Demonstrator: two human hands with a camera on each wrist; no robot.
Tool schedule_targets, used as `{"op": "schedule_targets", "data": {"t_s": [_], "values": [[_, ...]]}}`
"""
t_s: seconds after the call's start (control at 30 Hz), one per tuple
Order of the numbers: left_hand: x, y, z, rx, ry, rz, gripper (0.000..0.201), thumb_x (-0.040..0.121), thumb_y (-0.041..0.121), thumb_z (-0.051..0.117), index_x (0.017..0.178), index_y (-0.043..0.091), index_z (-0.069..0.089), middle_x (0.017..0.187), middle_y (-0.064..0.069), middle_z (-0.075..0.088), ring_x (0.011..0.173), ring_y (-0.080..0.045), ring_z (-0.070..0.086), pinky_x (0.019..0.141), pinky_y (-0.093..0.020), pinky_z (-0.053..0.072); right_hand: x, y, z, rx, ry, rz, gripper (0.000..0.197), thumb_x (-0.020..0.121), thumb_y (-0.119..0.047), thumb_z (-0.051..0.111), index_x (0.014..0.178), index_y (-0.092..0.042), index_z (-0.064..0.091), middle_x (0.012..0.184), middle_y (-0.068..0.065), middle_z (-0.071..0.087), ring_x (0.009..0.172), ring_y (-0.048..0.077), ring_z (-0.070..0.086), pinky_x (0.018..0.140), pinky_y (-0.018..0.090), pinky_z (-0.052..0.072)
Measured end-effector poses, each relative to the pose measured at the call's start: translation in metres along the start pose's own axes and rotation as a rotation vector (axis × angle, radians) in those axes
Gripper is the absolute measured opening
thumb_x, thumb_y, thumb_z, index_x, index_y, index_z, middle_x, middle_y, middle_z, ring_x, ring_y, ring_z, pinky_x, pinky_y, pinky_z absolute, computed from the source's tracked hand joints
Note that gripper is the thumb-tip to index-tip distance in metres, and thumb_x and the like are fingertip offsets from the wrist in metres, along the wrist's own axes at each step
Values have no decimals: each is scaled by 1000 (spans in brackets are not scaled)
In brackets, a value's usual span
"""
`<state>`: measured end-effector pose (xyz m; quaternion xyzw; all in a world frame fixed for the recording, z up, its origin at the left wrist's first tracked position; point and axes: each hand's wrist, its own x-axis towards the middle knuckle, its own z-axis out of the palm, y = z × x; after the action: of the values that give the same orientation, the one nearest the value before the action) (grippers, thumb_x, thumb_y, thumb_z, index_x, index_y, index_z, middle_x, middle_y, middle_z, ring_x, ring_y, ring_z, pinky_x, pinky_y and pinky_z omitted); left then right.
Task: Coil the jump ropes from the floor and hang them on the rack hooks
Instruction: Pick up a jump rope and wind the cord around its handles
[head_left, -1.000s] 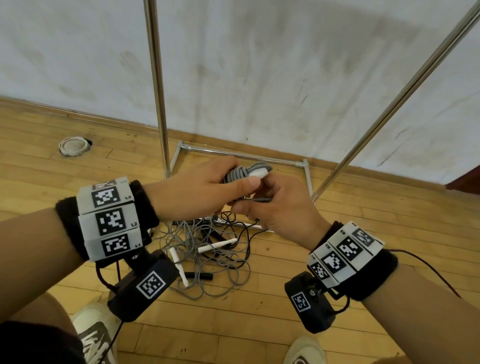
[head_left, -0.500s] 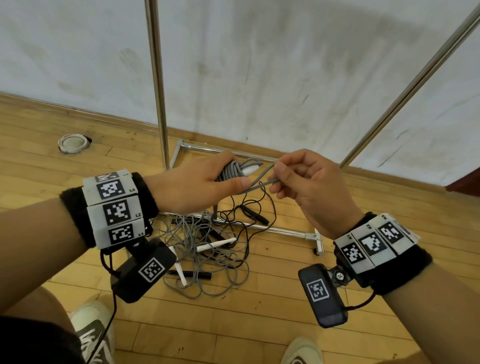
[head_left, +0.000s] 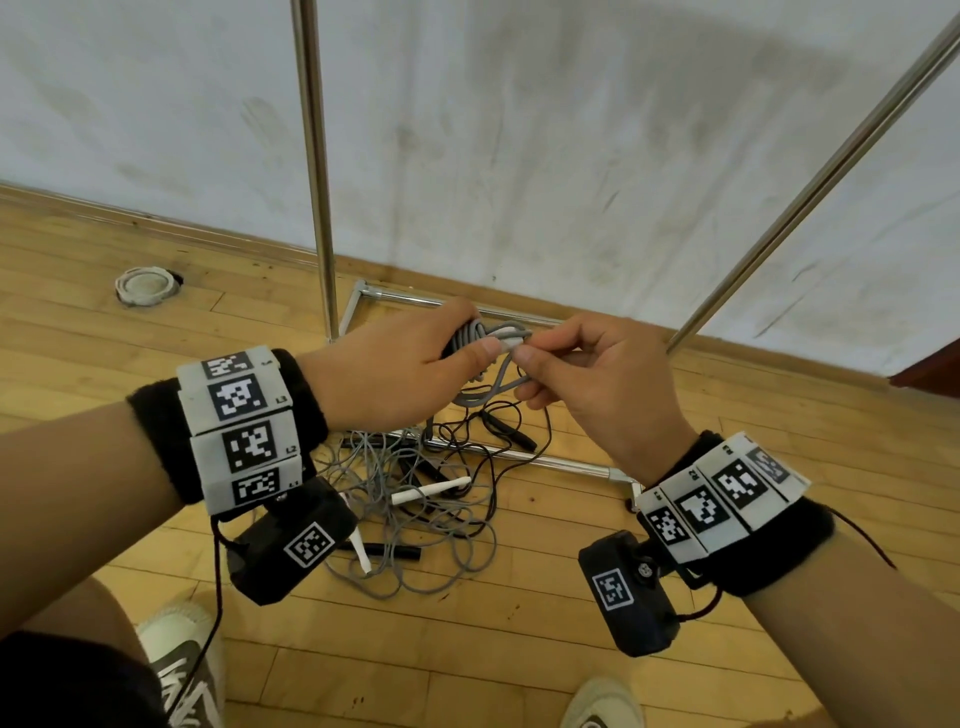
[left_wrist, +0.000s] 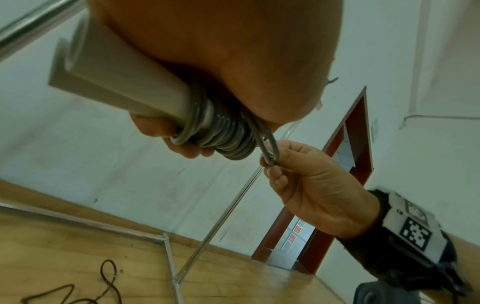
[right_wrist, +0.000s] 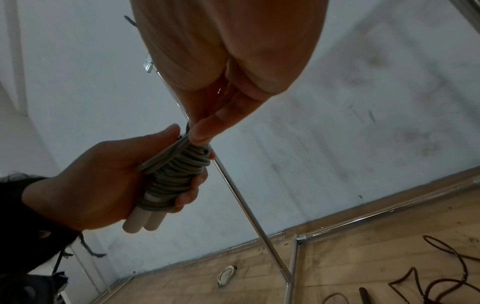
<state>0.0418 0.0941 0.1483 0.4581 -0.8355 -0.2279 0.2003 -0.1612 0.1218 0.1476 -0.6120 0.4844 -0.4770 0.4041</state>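
Grey jump rope (head_left: 470, 340), wound in tight turns round its two pale handles (left_wrist: 111, 82), sits in our left hand (head_left: 395, 374), fingers and thumb curled round the bundle, held up in front of the rack's base. Our right hand (head_left: 597, 384) pinches a free loop of the same grey cord (left_wrist: 269, 146) between thumb and fingertips, just beside the coil.

From the head view the handles are mostly hidden by our left hand; the left wrist view shows their blunt ends side by side, and the right wrist view (right_wrist: 166, 174) shows the turns stacked above them.

Below our hands, more grey and black ropes lie tangled on the wooden floor (head_left: 415, 499), partly across the metal rack frame (head_left: 311, 156). The wrist bands carry square coded markers with small labels, L1 to L3 readable on the left (head_left: 244, 441). A doorway with a red frame (left_wrist: 345, 164) appears only in the left wrist view.
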Motion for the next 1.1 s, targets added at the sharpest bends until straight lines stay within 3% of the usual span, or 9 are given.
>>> {"op": "schedule_targets", "data": {"t_s": [0.17,0.33,0.47,0.57,0.67,0.87,1.0,1.1], "values": [[-1,-2,-3,189,76,54,49,89,71,18,100,31,44,69,9,57,57,-6,54,49,-29,41,-2,1,2,-39,-2,-23,11,84,-6,75,89,0,67,68,4,73,59,21,72,53,25,57],[-4,-2,4,274,42,79,56,87,72,16,93,27,48,70,11,54,60,-5,52,51,-29,40,-1,3,3,-49,-15,7,14,83,-5,76,90,-4,63,73,7,73,59,24,72,54,27,57],[-5,-4,6,320,25,132,59,84,73,12,103,30,47,80,12,55,68,-5,53,55,-29,41,-1,5,4,-75,-85,49,23,85,-3,73,105,-12,65,80,-5,64,59,24,72,53,27,56],[-8,-6,8,403,45,168,55,86,70,14,107,31,46,84,12,53,69,-9,54,50,-23,32,-1,6,6,-167,-132,68,14,87,-3,71,95,-14,69,84,0,69,60,21,72,55,30,58],[-9,-6,11,450,41,179,55,86,70,15,109,30,45,85,10,53,68,-12,55,49,-23,31,-1,6,7,-220,-150,122,14,87,-4,71,87,-16,65,68,0,71,59,18,72,55,28,58],[-10,-4,13,383,-45,146,58,82,74,15,111,32,42,86,11,51,69,-10,54,61,-34,50,-2,4,7,-307,-222,184,11,87,-6,71,85,-11,62,63,2,70,49,7,66,48,14,47],[-9,-3,13,279,-110,90,53,81,76,20,102,33,44,77,13,53,66,-1,52,60,-32,46,-2,1,6,-255,-205,176,10,86,-6,73,83,-11,65,59,5,71,52,13,69,50,18,51],[-5,-3,10,115,-144,10,44,87,71,30,100,33,48,74,9,59,62,-5,56,56,-31,45,0,-1,1,-136,-229,160,9,87,-1,70,95,-4,68,74,12,74,65,22,73,60,27,58]]}}
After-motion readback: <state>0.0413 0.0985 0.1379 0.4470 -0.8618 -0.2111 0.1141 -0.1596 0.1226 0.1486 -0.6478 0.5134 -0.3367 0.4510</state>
